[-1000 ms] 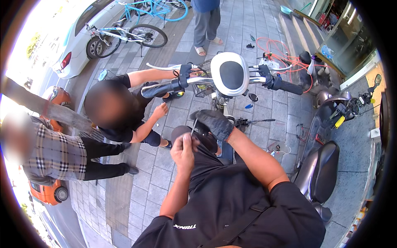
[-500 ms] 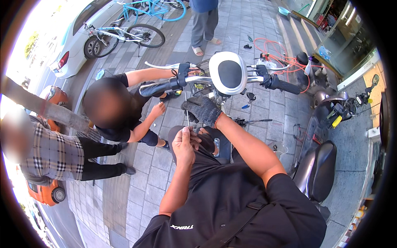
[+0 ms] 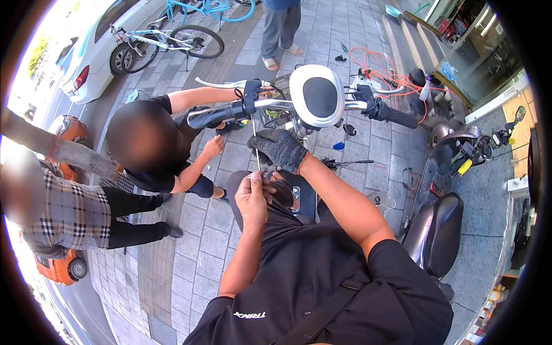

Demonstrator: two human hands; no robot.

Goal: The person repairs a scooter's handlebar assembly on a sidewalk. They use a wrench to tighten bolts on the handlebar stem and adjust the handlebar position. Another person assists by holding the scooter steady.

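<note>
In front of my lap, my bare left hand is closed with its fingertips pinched on one end of a thin pale rod-like piece. My right hand, in a dark grey knitted glove, is curled round the same piece farther up. Whether it is a stiff rod or a cable I cannot tell. Just beyond my hands stands a two-wheeler's handlebar with dark grips, silver brake levers and a white, grey-faced headlamp unit. My gloved hand partly hides what lies below the bar.
A crouching co-worker at the left reaches one arm to the handlebar. Another person stands farther left. A dark scooter is parked at the right. Orange hose lies near the steps. A white bicycle stands beyond.
The whole view has shifted slightly. My hands keep their hold on the thin piece, almost in the same place. The co-worker's free hand has barely moved.
</note>
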